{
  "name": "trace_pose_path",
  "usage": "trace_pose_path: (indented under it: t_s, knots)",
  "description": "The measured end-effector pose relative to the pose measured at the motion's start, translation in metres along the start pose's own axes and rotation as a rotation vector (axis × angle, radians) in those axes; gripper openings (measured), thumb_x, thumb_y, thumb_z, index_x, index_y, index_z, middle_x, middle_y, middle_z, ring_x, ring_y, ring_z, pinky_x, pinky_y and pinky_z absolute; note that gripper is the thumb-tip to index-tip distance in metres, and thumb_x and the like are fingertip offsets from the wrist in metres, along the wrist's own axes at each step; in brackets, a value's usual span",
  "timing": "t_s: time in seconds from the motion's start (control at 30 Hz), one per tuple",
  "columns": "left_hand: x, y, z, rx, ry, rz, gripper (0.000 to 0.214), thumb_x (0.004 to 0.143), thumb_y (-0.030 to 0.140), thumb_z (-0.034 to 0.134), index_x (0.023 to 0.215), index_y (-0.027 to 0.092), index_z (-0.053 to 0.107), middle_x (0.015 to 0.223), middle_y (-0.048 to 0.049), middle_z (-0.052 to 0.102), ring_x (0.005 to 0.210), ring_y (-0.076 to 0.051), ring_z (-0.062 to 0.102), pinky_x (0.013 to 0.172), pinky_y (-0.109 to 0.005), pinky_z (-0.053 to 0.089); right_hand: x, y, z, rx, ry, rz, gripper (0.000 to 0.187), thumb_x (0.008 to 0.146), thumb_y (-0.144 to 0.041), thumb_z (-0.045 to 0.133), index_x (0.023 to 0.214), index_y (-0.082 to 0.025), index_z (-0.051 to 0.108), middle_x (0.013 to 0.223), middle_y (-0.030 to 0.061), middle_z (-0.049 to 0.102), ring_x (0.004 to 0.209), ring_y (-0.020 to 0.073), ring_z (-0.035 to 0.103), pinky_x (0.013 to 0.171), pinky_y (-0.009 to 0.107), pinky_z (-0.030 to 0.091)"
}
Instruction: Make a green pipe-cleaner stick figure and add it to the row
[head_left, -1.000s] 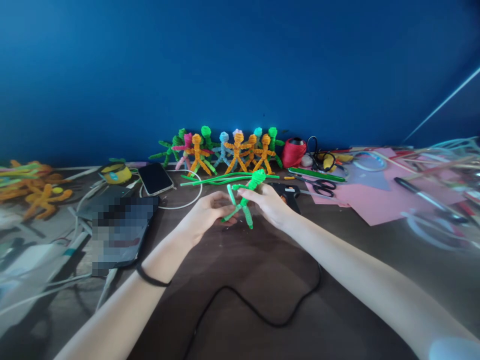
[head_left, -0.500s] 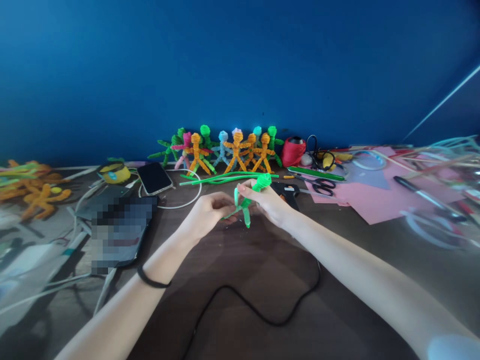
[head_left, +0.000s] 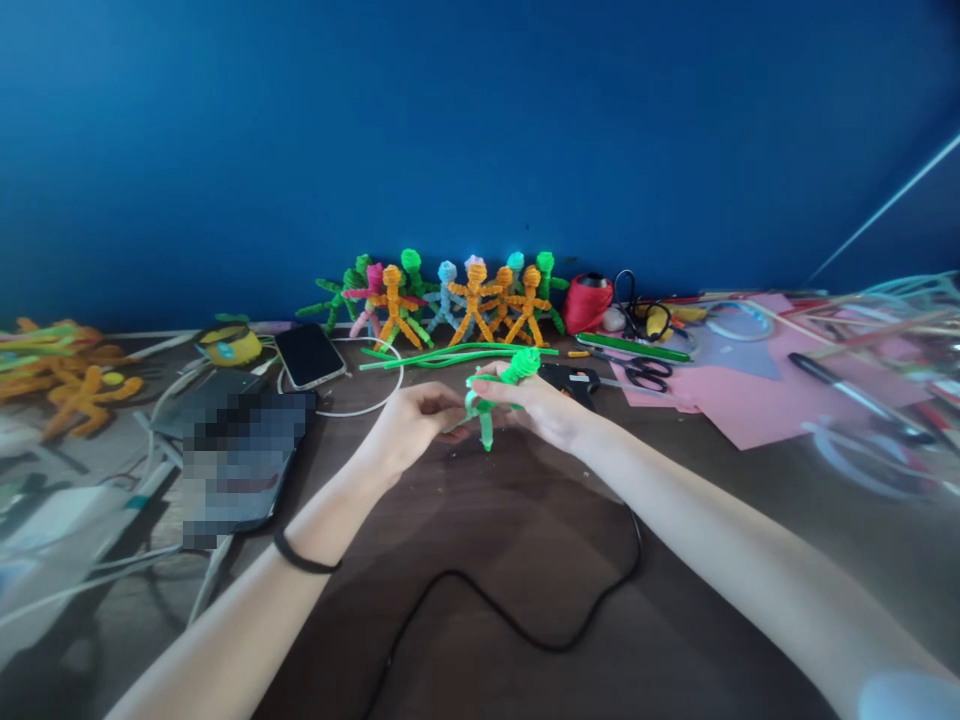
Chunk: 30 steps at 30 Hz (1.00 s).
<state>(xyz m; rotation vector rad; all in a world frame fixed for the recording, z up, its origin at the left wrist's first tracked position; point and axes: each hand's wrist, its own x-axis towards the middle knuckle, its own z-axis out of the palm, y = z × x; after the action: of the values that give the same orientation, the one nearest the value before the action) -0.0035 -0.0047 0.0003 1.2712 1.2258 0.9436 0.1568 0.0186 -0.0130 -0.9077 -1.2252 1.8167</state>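
Note:
A bright green pipe-cleaner figure [head_left: 524, 366] is held above the middle of the table, its wound head pointing up and to the right. My right hand [head_left: 544, 405] is closed round its body, the thumb lying across the front. From the left, my left hand [head_left: 427, 415] pinches a thin green strand at the figure's lower left side; its fingertips are partly hidden. One stubby green leg hangs down between the hands. Just behind them lie several loose green pipe cleaners [head_left: 450, 354]. A black glue gun [head_left: 570, 383] lies behind my right hand, partly covered by it.
Several finished pipe-cleaner figures [head_left: 474, 290] stand along the blue wall. A phone [head_left: 309, 356], white cable and dark tablet-like device [head_left: 262, 470] lie left. Scissors [head_left: 646, 373], a green cutter [head_left: 634, 347] and pink paper [head_left: 757, 400] lie right. A black cord [head_left: 517, 635] curves across the front.
The figure has tipped slightly and shifted a little left and down in my right hand. My left fingers stay at its lower left side, with the strand there drawn in closer.

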Motion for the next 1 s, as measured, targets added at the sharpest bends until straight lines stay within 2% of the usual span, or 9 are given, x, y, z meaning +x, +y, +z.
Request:
trace_pose_path:
  t_s: [0.17, 0.37, 0.5, 0.67, 0.87, 1.0]
  knots:
    - [0.001, 0.004, -0.006, -0.117, 0.062, -0.038, 0.01, 0.06, 0.014, 0.07, 0.066, 0.013, 0.063, 0.056, -0.0008, 0.064, 0.054, -0.013, 0.06, 0.06, -0.027, 0.05, 0.001, 0.003, -0.002, 0.012, -0.092, -0.025, 0.036, 0.063, -0.035, 0.073, 0.091, -0.02, 0.055, 0.085, 0.0016, 0.062, 0.073, 0.0157, 0.061, 0.067, 0.033, 0.049]
    - [0.002, 0.006, -0.013, -0.273, 0.073, -0.045, 0.013, 0.06, 0.013, 0.071, 0.07, 0.013, 0.062, 0.062, -0.0012, 0.066, 0.056, -0.012, 0.061, 0.06, -0.028, 0.052, 0.002, 0.005, -0.001, 0.043, -0.098, -0.029, 0.038, 0.062, -0.03, 0.073, 0.091, -0.021, 0.051, 0.081, 0.0002, 0.06, 0.074, 0.0147, 0.059, 0.069, 0.033, 0.047]
    - [0.003, 0.006, -0.016, -0.287, 0.067, -0.02, 0.013, 0.061, 0.014, 0.07, 0.072, 0.013, 0.062, 0.065, -0.0016, 0.066, 0.06, -0.013, 0.061, 0.063, -0.028, 0.052, 0.002, 0.005, 0.001, 0.033, -0.107, -0.01, 0.035, 0.062, -0.028, 0.072, 0.089, -0.018, 0.051, 0.074, -0.0002, 0.059, 0.065, 0.0138, 0.06, 0.063, 0.031, 0.047]
    - [0.003, 0.006, -0.019, -0.262, 0.021, -0.032, 0.014, 0.064, 0.02, 0.069, 0.074, 0.014, 0.061, 0.069, -0.0018, 0.066, 0.064, -0.015, 0.062, 0.065, -0.031, 0.053, 0.001, 0.006, 0.003, -0.016, -0.105, -0.085, 0.029, 0.064, -0.026, 0.069, 0.086, -0.016, 0.052, 0.063, -0.0027, 0.057, 0.054, 0.0102, 0.055, 0.049, 0.024, 0.041]
    - [0.004, 0.006, -0.02, -0.244, 0.035, -0.073, 0.008, 0.067, 0.015, 0.067, 0.073, 0.013, 0.061, 0.069, -0.0018, 0.066, 0.063, -0.014, 0.063, 0.064, -0.028, 0.053, 0.003, 0.009, 0.003, -0.009, -0.1, -0.124, 0.028, 0.064, -0.023, 0.068, 0.087, -0.016, 0.052, 0.063, -0.0028, 0.057, 0.052, 0.0101, 0.055, 0.047, 0.023, 0.038]
    - [0.003, 0.007, -0.02, -0.235, -0.019, -0.154, 0.004, 0.071, 0.013, 0.063, 0.069, 0.012, 0.06, 0.065, -0.0054, 0.066, 0.06, -0.015, 0.064, 0.064, -0.028, 0.053, 0.002, 0.009, 0.003, 0.0, -0.084, -0.118, 0.03, 0.062, -0.02, 0.069, 0.086, -0.016, 0.052, 0.063, -0.0034, 0.056, 0.052, 0.0101, 0.054, 0.048, 0.024, 0.038]
